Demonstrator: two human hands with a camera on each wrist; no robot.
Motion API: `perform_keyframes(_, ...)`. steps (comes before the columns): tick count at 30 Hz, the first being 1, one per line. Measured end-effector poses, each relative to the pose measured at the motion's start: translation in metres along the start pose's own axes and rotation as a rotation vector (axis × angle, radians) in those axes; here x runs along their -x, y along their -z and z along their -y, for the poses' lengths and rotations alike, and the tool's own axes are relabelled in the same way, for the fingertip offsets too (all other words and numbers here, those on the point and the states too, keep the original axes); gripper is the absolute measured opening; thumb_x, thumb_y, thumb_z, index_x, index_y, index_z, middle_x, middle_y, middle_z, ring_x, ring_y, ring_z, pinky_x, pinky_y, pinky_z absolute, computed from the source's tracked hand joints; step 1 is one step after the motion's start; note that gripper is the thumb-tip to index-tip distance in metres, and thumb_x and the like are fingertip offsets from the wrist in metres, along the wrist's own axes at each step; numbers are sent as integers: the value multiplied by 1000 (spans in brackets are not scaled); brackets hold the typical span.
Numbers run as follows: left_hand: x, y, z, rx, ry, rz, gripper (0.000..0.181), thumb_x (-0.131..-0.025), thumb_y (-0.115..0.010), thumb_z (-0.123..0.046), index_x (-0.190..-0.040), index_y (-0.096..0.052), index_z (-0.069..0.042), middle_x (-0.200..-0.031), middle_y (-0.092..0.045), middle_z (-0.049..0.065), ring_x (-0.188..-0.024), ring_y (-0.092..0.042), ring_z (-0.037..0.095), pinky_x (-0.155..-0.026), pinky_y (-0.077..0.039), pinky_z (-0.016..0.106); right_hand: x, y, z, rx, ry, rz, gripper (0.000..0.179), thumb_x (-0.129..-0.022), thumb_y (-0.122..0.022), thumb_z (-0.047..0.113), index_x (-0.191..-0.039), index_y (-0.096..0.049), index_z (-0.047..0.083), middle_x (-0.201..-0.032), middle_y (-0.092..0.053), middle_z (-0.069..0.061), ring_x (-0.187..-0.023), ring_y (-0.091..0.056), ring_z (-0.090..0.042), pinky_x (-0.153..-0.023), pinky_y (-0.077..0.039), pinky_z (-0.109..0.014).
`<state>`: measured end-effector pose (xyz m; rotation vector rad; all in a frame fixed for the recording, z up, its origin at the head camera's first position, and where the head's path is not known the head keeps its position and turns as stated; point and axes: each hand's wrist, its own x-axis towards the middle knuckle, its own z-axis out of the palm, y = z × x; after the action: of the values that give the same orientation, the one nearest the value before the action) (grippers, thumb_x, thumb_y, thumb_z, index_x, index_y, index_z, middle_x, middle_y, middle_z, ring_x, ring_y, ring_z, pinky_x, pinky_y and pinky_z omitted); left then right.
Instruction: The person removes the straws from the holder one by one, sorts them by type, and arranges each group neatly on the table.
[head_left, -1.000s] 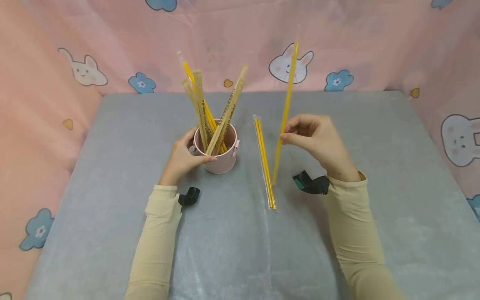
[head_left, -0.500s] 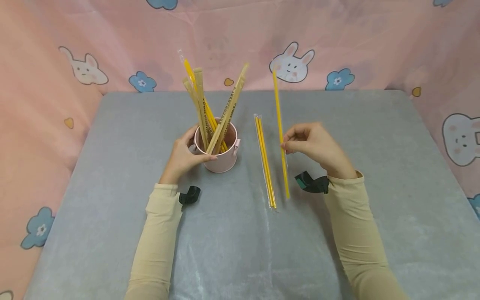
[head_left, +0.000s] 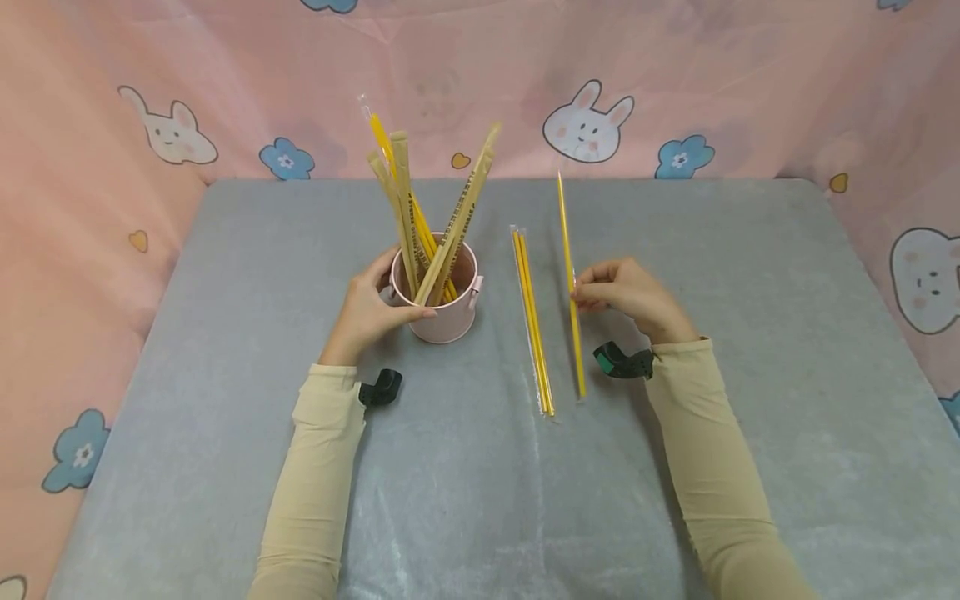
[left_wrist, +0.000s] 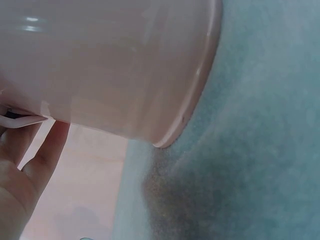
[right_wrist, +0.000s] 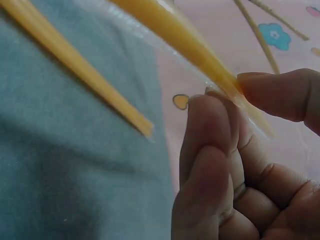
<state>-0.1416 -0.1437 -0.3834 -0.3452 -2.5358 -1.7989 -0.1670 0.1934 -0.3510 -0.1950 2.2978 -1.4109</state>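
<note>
A small pink bucket (head_left: 444, 327) stands on the table, held at its left side by my left hand (head_left: 367, 312), thumb across the near wall and fingers around the far side. Several paper-wrapped straws (head_left: 467, 196) lean in it with yellow straws (head_left: 381, 137) in clear film. My right hand (head_left: 630, 296) pinches another film-wrapped yellow straw (head_left: 565, 225) between thumb and fingertips; the right wrist view shows this straw (right_wrist: 190, 50) close up. To its left, a few yellow straws (head_left: 534, 321) lie together on the table. In the left wrist view, fingers (left_wrist: 47, 155) touch the bucket wall (left_wrist: 110, 65).
A grey cloth covers the table (head_left: 465, 500). Behind and at both sides hangs a pink curtain (head_left: 420, 50) with rabbits and flowers. Black wrist cameras (head_left: 624, 361) sit on both sleeves.
My right hand has lowered and drawn slightly toward the right; its straw has swung from leaning right to leaning left, nearly parallel with the straws on the table. The left hand stays on the bucket.
</note>
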Motion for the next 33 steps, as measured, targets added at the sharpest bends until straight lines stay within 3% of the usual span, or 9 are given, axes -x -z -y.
perform_keyframes(12, 2, -1, -3, -1, 7, 2, 90, -63, -87, -4, -141, -43, -6, -136, -50, 14, -124, -47, 28, -106, -35, 37, -8, -4, -15, 30, -71, 42, 23, -88, -65, 12, -94, -66, -11, -72, -66, -2, -69, -62, -18, -66, -54, -32)
perform_keyframes(21, 3, -2, -1, -1, 22, 4, 91, -63, -87, -4, -142, -42, -6, -137, -49, 14, -124, -47, 28, -106, -35, 37, -16, -16, -24, 12, -86, 70, 21, -87, -64, 7, -90, -66, -13, -67, -65, -3, -62, -62, -14, -62, -55, -28)
perform_keyframes(33, 0, 1, -2, -24, -5, 14, 87, -63, -88, -6, -140, -45, -7, -132, -53, 14, -120, -50, 29, -104, -38, 38, -22, -26, -26, 1, -86, 114, 20, -85, -66, 6, -88, -68, -13, -66, -65, -5, -58, -61, -13, -56, -53, -24)
